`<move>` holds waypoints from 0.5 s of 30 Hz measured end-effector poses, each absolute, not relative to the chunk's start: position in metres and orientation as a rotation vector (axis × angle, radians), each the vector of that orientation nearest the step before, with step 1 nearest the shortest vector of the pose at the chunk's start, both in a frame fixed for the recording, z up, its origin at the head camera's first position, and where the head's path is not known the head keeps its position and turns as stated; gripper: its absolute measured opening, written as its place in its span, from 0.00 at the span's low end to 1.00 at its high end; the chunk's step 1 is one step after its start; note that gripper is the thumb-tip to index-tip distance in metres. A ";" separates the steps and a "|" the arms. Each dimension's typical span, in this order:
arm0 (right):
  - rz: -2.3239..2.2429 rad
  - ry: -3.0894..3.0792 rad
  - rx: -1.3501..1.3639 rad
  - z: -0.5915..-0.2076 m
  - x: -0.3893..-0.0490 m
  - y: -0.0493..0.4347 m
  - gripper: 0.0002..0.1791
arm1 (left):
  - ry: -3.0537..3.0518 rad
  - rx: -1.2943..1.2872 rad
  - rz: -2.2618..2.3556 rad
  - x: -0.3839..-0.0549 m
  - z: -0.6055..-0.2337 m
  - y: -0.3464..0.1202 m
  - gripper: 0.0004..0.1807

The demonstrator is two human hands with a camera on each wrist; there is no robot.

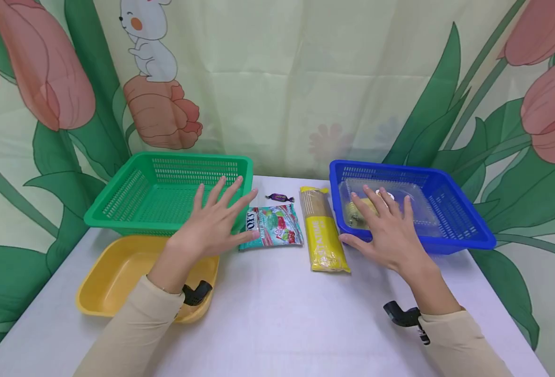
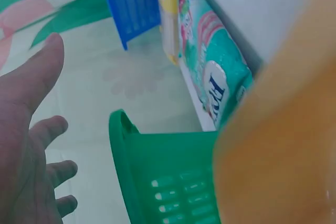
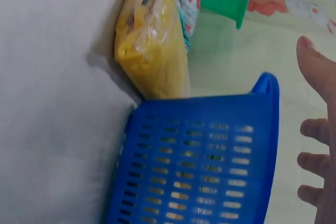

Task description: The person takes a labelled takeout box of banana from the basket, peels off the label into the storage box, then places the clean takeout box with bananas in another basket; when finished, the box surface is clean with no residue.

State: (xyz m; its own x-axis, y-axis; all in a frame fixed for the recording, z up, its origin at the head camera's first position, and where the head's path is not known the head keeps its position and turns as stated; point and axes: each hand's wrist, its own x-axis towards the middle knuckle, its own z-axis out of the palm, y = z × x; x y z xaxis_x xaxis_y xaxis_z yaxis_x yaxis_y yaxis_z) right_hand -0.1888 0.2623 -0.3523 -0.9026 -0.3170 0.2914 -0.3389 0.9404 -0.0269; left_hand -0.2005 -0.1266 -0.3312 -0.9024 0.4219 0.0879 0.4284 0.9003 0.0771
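Observation:
With fingers spread, my left hand [image 1: 211, 225] hovers over the right front corner of the green basket [image 1: 131, 229], holding nothing. The left wrist view shows that hand [image 2: 23, 98] apart from the basket wall. Beside its thumb lies a teal bag of Fox's candy [image 1: 277, 225]. My right hand [image 1: 392, 235], also spread and holding nothing, is above the front of the blue basket [image 1: 461, 238]. A clear plastic box [image 1: 416, 201] with something yellowish lies in that basket, partly hidden by the fingers. Left of the blue basket lies a yellow-and-clear pack of noodles [image 1: 324, 235].
A small purple wrapped candy [image 1: 279, 198] lies behind the teal bag. At the front left stands a yellow basin [image 1: 112, 277], partly under my left forearm. White cloth [image 1: 282, 324] covers the table, and a printed curtain [image 1: 258, 104] hangs behind it.

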 end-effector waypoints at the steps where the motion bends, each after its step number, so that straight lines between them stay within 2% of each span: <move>1: 0.113 -2.813 0.481 -0.352 -0.189 0.265 0.52 | -2.986 -0.683 -0.146 -0.201 -0.331 -0.125 0.52; 15: 0.162 -2.833 0.423 -0.346 -0.197 0.297 0.50 | -2.974 -0.775 -0.154 -0.207 -0.325 -0.093 0.51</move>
State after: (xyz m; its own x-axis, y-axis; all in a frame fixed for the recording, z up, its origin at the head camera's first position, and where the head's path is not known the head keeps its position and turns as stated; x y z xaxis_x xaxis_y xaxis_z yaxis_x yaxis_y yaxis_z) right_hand -0.1966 0.2967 -0.3458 -0.9204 -0.2706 0.2823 -0.3011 0.9510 -0.0699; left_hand -0.2067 -0.0929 -0.3252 -0.8711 0.4833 0.0869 0.4897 0.8681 0.0807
